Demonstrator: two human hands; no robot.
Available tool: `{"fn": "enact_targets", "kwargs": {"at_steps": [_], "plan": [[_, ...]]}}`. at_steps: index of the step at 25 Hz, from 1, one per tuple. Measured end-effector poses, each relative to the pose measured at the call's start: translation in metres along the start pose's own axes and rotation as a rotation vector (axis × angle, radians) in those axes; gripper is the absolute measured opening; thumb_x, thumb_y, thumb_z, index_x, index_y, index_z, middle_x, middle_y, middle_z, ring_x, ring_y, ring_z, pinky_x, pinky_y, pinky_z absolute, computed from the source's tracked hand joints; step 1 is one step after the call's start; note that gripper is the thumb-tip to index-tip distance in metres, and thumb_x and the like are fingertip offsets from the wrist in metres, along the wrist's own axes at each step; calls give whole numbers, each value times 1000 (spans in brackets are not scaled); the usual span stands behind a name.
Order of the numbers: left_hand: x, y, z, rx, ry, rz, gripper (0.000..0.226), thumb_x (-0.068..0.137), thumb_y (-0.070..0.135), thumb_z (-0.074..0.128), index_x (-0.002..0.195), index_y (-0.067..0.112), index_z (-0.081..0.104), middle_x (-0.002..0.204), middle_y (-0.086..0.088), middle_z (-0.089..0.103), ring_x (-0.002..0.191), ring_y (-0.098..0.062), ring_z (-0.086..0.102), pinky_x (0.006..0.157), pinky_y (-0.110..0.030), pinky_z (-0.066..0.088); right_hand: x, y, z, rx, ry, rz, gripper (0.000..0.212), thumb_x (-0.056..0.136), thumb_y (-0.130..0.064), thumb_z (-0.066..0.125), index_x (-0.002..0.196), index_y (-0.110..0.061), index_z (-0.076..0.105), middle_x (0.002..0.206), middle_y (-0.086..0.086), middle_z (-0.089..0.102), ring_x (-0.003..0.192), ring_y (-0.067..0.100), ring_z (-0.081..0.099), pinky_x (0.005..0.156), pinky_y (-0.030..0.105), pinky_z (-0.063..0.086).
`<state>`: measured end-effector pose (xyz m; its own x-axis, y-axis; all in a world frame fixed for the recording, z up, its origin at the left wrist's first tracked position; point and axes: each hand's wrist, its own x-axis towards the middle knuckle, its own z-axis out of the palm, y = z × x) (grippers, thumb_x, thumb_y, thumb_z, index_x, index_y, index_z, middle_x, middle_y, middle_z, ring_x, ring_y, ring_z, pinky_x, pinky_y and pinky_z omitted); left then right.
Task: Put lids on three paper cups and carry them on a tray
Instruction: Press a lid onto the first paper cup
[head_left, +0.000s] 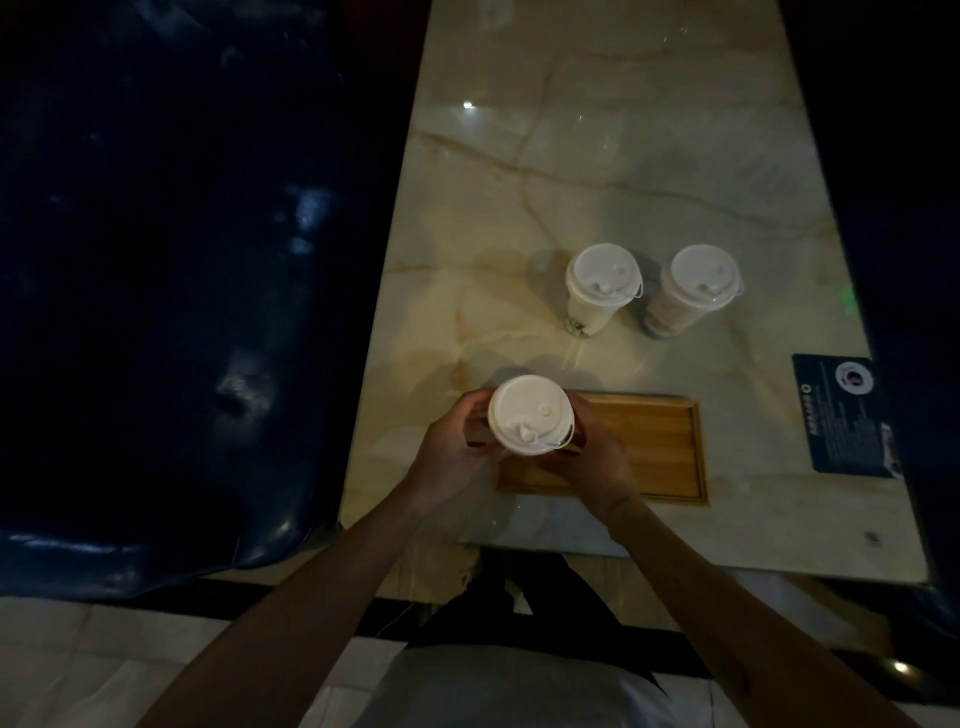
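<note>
Both hands (530, 457) gripping lidded cup (531, 415), card (847, 415) print illegible

Three paper cups, all capped with white plastic sip lids, all upright. Near cup (531, 415): pale wall mostly hidden, white lid (530, 413) seated on its rim, sip hole toward the viewer; positioned over the left end of the tray, whether it rests on the tray cannot be told. Tray (654, 447): flat rectangular wood, honey-coloured, low raised rim, lying on the marble tabletop near its front edge. Middle cup (597, 299) and right cup (693, 296) stand on the tabletop beyond the tray, close beside each other, not touching, both lidded.
</note>
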<state>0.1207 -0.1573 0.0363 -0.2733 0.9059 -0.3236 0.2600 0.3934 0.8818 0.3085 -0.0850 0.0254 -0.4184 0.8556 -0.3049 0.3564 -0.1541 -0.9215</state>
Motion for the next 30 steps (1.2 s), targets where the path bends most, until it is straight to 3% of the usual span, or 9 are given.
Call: {"fn": "enact_targets", "kwargs": {"at_steps": [3, 7, 9, 16, 20, 23, 26, 28, 30], "plan": [[0, 0, 0, 22, 8, 18, 70, 65, 22, 88, 122, 34, 51, 112, 18, 64, 108, 2, 61, 90, -22, 52, 1, 1, 0, 25, -12, 16, 76, 67, -4, 86, 135, -19, 54, 121, -3, 67, 105, 2, 64, 74, 15, 55], [-2, 4, 2, 43, 30, 40, 67, 69, 10, 87, 122, 29, 51, 114, 14, 62, 106, -5, 60, 81, -7, 48, -2, 4, 1, 1, -2, 12, 75, 67, -1, 85, 129, -29, 53, 114, -23, 63, 98, -21, 58, 73, 1, 47], [-3, 6, 2, 42, 37, 40, 66, 69, 7, 86, 119, 31, 51, 113, 15, 61, 105, -4, 59, 78, -2, 45, -4, 4, 1, -14, 9, 21, 77, 67, 0, 84, 128, -32, 51, 112, -25, 62, 96, -22, 58, 72, 2, 48], [-4, 7, 4, 39, 17, -2, 66, 68, 9, 87, 116, 34, 50, 108, 22, 61, 97, 13, 57, 74, -2, 45, -7, 4, 1, -77, 8, 43, 78, 67, -10, 86, 129, -40, 51, 114, -26, 63, 103, -8, 60, 83, 29, 58], [-1, 2, 5, -22, -7, -35, 65, 68, 3, 87, 121, 20, 53, 107, 6, 62, 90, -1, 61, 66, -9, 52, -6, 3, 0, -104, 7, 49, 78, 65, -14, 88, 132, -34, 52, 120, -14, 67, 108, 9, 64, 84, 42, 59], [0, 1, 1, 23, -51, 2, 70, 67, 0, 86, 127, 15, 52, 110, 5, 61, 91, -4, 61, 69, -10, 52, -6, -1, -2, -220, -6, 26, 78, 64, -21, 90, 133, -27, 53, 119, -9, 65, 110, 15, 62, 90, 32, 52], [0, -4, -10, 90, -93, -5, 71, 69, -4, 83, 132, 7, 51, 119, -3, 59, 101, -22, 62, 83, -31, 57, -8, -6, -10, -299, -39, 40, 75, 68, -13, 86, 134, -20, 53, 126, 1, 65, 115, 21, 62, 96, 36, 51], [3, -9, -21, 194, -126, -13, 65, 74, 0, 80, 133, 8, 53, 126, -7, 59, 105, -25, 60, 90, -36, 53, -11, -9, -21, -491, -67, 11, 65, 76, -9, 78, 136, -16, 54, 132, 11, 63, 120, 30, 60, 100, 38, 48], [11, -13, -37, 343, -178, -28, 54, 81, 10, 76, 131, 14, 57, 125, -5, 62, 106, -22, 61, 93, -33, 52, -14, -13, -39, -799, -151, 18, 56, 84, -21, 71, 137, -19, 53, 136, 11, 60, 122, 30, 58, 98, 32, 44]]}}
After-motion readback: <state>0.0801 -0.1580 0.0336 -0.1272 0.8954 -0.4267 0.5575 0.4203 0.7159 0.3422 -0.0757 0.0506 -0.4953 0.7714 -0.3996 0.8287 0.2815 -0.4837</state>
